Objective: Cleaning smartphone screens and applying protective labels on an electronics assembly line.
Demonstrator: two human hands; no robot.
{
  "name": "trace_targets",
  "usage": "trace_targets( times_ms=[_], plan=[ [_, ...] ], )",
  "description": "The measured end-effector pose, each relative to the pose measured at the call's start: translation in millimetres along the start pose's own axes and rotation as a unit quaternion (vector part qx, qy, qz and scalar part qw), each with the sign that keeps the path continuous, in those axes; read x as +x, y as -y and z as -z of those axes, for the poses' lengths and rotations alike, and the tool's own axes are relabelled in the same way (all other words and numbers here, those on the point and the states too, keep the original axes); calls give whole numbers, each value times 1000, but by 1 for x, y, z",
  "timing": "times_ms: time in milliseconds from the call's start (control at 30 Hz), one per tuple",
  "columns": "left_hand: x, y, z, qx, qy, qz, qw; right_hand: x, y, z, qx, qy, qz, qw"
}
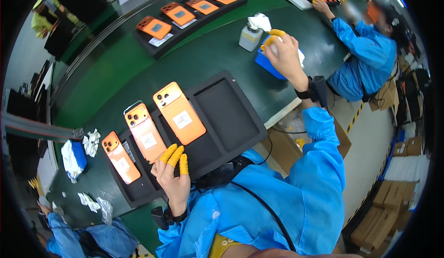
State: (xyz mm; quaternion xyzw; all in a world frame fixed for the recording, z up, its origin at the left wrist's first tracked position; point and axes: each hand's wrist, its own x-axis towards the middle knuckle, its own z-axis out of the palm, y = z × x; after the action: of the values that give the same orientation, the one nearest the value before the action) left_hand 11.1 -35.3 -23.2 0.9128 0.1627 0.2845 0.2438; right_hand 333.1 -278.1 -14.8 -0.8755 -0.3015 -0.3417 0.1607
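My left hand (172, 175), with yellow finger cots, rests on the near edge of a black tray (231, 119), fingertips touching the lower end of an orange phone (179, 112). Two more orange phones (144, 132) (120, 156) lie in the tray's left slots; the right slot is bare. My right hand (284, 53) is stretched out over a blue box (267, 63) and pinches a white wipe (300, 57) there. A white bottle (250, 36) with a crumpled cloth on top stands just beyond the box.
A second black tray (152, 45) with several orange phones lies farther out on the green table (115, 73). A co-worker in blue (365, 50) reaches for a tray at the right. Another blue box and used wipes (74, 158) lie at the left. Cardboard boxes (384, 211) stand on the floor.
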Motion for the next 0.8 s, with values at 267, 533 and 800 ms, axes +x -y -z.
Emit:
trace_targets(
  times_ms=[267,533,800],
  plan=[
    [22,-16,-8,-492,48,233,837,-10,143,39,628,353,-189,668],
    [30,-10,-20,-607,40,262,749,-24,193,28,666,435,-213,568],
    [9,-5,-22,-388,6,150,909,-52,219,31,644,332,-128,678]
  ],
)
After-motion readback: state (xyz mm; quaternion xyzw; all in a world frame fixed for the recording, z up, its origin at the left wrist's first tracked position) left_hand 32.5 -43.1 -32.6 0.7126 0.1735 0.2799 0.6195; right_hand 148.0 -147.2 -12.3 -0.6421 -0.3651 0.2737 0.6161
